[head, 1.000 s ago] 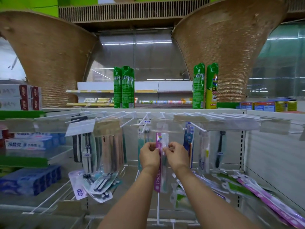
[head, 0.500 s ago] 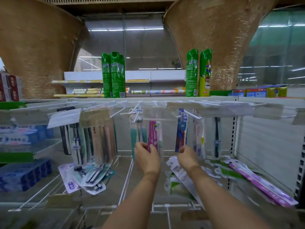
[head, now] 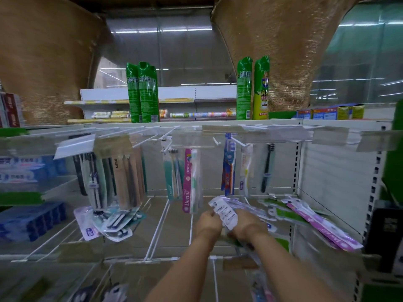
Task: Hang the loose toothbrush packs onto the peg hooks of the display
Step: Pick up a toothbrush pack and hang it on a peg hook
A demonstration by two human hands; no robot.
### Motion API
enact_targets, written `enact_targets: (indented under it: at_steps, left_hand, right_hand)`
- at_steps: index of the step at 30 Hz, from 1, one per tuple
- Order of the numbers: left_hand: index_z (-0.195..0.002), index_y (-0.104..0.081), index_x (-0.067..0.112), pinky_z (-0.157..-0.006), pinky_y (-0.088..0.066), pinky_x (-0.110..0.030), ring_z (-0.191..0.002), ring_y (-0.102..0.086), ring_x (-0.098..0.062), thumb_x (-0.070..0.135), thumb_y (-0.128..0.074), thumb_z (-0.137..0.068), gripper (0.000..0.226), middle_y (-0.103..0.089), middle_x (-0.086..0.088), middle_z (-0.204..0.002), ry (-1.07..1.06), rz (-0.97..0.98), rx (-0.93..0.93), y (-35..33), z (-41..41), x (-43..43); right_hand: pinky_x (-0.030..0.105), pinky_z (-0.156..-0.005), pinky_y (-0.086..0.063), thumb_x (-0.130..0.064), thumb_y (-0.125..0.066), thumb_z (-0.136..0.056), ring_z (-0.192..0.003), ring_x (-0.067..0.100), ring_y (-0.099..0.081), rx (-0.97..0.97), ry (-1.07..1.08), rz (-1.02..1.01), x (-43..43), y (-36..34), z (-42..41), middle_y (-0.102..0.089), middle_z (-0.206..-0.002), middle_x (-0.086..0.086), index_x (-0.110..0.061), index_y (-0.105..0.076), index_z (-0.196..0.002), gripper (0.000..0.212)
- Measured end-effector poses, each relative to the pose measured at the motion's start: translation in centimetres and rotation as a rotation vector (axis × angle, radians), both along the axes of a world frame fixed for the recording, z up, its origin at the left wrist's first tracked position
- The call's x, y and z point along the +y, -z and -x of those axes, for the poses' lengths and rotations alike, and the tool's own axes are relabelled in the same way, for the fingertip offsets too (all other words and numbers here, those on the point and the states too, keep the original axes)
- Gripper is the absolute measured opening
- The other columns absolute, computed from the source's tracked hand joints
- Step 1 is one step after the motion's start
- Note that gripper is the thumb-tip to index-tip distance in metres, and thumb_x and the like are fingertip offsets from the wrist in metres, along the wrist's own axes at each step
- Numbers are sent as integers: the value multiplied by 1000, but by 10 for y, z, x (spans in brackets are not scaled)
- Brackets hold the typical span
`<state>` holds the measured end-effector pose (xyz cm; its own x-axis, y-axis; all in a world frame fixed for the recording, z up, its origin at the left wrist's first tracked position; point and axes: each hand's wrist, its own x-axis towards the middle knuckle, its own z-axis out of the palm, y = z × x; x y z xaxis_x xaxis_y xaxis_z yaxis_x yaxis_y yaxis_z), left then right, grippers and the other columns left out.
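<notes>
White toothbrush pack (head: 224,212) sits lower centre, above the loose pile (head: 283,214) — left hand (head: 208,223) fingers pinch its edge, right hand (head: 246,226) fingers curl round its lower end. Find the hang hole, square it to the bare peg hook (head: 215,141) above — slide straight on.

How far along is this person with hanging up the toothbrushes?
Partway. Several packs hang on the peg hooks, among them the pink Doctor pack. In hand: the left hand and right hand hold a white pack, not yet hung. Left: loose packs lying to the right, such as the purple pack, and a pile at lower left.
</notes>
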<state>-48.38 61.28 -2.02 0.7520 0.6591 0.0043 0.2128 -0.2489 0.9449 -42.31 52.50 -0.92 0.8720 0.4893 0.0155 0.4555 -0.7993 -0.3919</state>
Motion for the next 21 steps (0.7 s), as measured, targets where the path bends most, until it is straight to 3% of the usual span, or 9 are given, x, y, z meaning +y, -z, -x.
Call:
enact_targets:
  at_steps: [4, 7, 9, 11, 13, 15, 17, 19, 21]
  left_hand:
    - [-103, -67, 3, -79, -44, -29, -99, -60, -31, 17, -44, -95, 28, -66, -18, -111, 21, -20, -15, 2, 5, -4]
    - [-112, -66, 7, -92, -47, -31, -108, -59, -30, 19, -47, -86, 34, -65, -14, -117, 2, -50, -29, 0, 10, -9]
    - [-118, -61, 8, -95, -45, -30, -111, -56, -27, 9, -46, -89, 33, -62, -10, -118, -67, -78, -59, 0, 12, -12]
    - [-118, -59, 8, -91, -43, -27, -104, -55, -20, 2, -45, -92, 30, -60, -5, -108, -107, -88, -129, -2, 13, -15]
    - [-110, -60, 10, -83, -47, -25, -94, -59, -17, 2, -44, -94, 24, -62, -5, -103, -87, -58, -213, -8, 14, -19]
    - [-92, -57, 12, -60, -49, -20, -67, -60, -8, 4, -40, -97, 20, -62, -8, -86, -18, 53, -286, -18, 14, -28]
    - [-82, -56, 8, -39, -39, -19, -44, -51, -8, 8, -36, -99, 26, -54, -9, -69, 29, 91, -304, -25, 12, -33]
    - [-92, -61, 3, -40, -36, -20, -51, -50, -16, 11, -38, -98, 26, -57, -10, -70, 41, 122, -318, -28, 9, -37]
    - [-98, -63, 6, -44, -37, -22, -61, -53, -21, 8, -42, -95, 21, -62, -12, -79, -14, 178, -378, -29, 7, -37]
  right_hand:
    - [36, -98, -45, -27, -61, -81, -119, 28, -52, -84, 60, -43, -2, 11, 5, -57, -130, 6, -22, -47, -131, 52]
    - [35, -96, -43, -23, -60, -83, -123, 30, -46, -78, 58, -155, -4, 13, 10, -51, -133, 10, -15, -34, -138, 62]
    - [33, -85, -46, -29, -60, -84, -111, 28, -53, -138, 77, -257, -10, 11, 14, -56, -121, 9, -14, -39, -131, 54]
    - [28, -64, -41, -31, -50, -91, -83, 19, -56, -187, 86, -387, -19, 5, 20, -59, -94, 4, -15, -46, -111, 26]
    - [27, -57, -35, -24, -38, -98, -65, 16, -49, -34, 54, -634, -24, -3, 26, -53, -76, 3, -15, -49, -91, 16]
    - [35, -66, -41, -13, -34, -97, -69, 24, -51, 222, 52, -892, -25, -11, 27, -54, -75, 8, -15, -50, -76, 27]
    - [40, -76, -46, -12, -42, -90, -81, 28, -53, 349, 61, -965, -26, -16, 26, -55, -76, 10, -15, -50, -69, 23]
    - [42, -72, -48, -18, -47, -77, -80, 35, -57, 444, 47, -1019, -27, -18, 29, -59, -79, 20, -7, -57, -76, 14]
    - [38, -63, -48, -6, -40, -79, -70, 33, -58, 571, 25, -1116, -32, -23, 36, -61, -78, 22, -1, -63, -88, 25]
